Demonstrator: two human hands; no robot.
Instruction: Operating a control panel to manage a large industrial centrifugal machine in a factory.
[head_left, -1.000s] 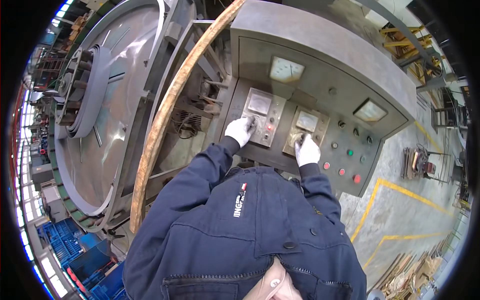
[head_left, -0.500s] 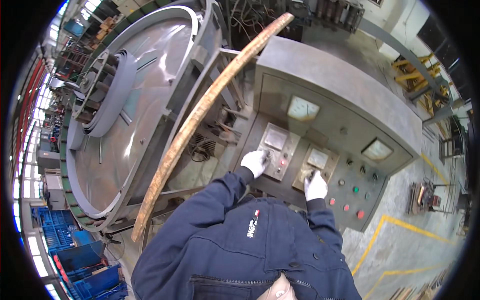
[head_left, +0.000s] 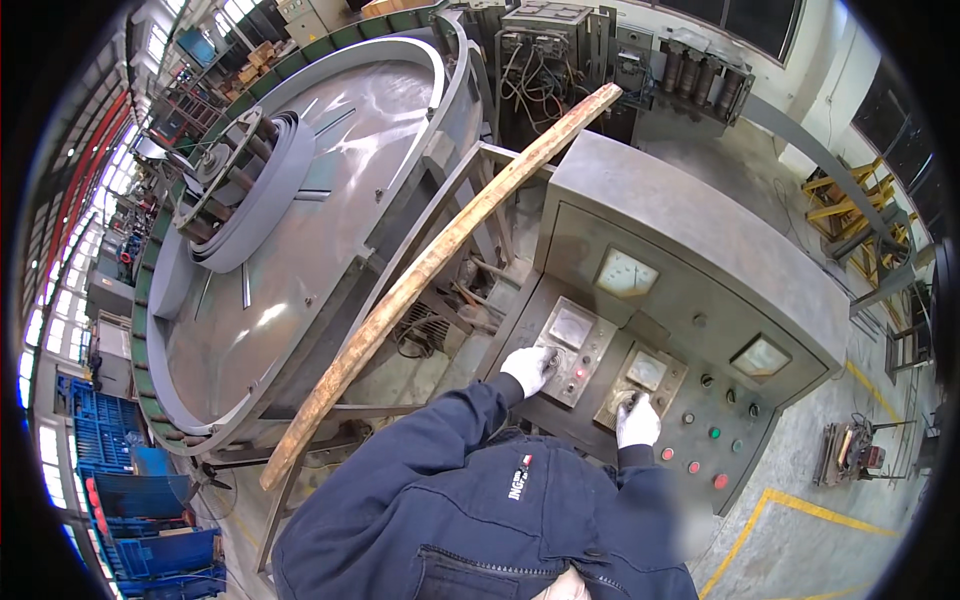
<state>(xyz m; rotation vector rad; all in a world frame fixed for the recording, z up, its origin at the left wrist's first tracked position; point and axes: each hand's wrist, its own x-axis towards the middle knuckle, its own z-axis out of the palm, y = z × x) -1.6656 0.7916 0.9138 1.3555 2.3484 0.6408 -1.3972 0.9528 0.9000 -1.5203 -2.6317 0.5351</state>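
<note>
My left hand (head_left: 528, 370), in a white glove, has its fingers closed at a knob on the left control plate (head_left: 571, 348). A small red light (head_left: 581, 373) glows just right of those fingers. My right hand (head_left: 637, 420), gloved too, pinches a dark knob (head_left: 627, 402) on the right control plate (head_left: 664, 398). Both plates carry a small meter and sit on the sloped front of a grey metal control console (head_left: 700, 215). Above them, the console's upright face holds a left gauge (head_left: 627, 273) and a right gauge (head_left: 761, 357).
Several buttons, including a red one (head_left: 720, 482), lie right of my right hand. A long wooden strip (head_left: 430, 265) slants along the console's left side. Beyond it stands a large round turntable (head_left: 340, 230) with grey metal strip coiled at its hub. Yellow floor lines (head_left: 825, 513) run at right.
My view has tilted up, so the scene sits lower and more of the far equipment shows. Both hands stay at their knobs. Slots on the turntable lie at different angles around the hub.
</note>
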